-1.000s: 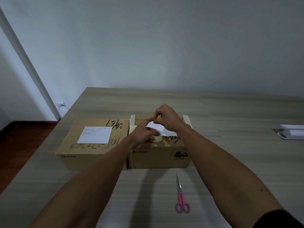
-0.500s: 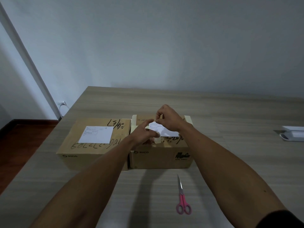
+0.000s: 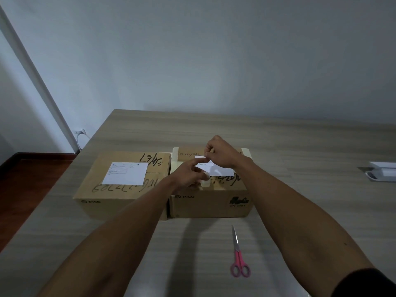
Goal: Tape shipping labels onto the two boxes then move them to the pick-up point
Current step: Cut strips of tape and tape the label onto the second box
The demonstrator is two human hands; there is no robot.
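Note:
Two brown cardboard boxes stand side by side on the wooden table. The left box [image 3: 120,196] carries a white shipping label [image 3: 125,173] on its top. On the right box [image 3: 212,202] lies a second white label [image 3: 224,172], partly covered by my hands. My left hand [image 3: 188,174] curls around a pale tape roll [image 3: 205,183] and stretches its index finger onto that label. My right hand [image 3: 224,156] hovers over the label's far edge with thumb and fingers pinched together, apparently on the tape's end; the strip itself is too thin to make out.
Pink-handled scissors [image 3: 239,263] lie on the table in front of the right box. A white object [image 3: 383,174] sits at the table's right edge. The table's left edge drops to a dark wooden floor [image 3: 25,189], with a wall socket [image 3: 80,131] behind.
My right hand has drawn slightly away from the left, toward the box's far side. My left index finger now reaches out flat onto the label. The boxes and scissors have not moved.

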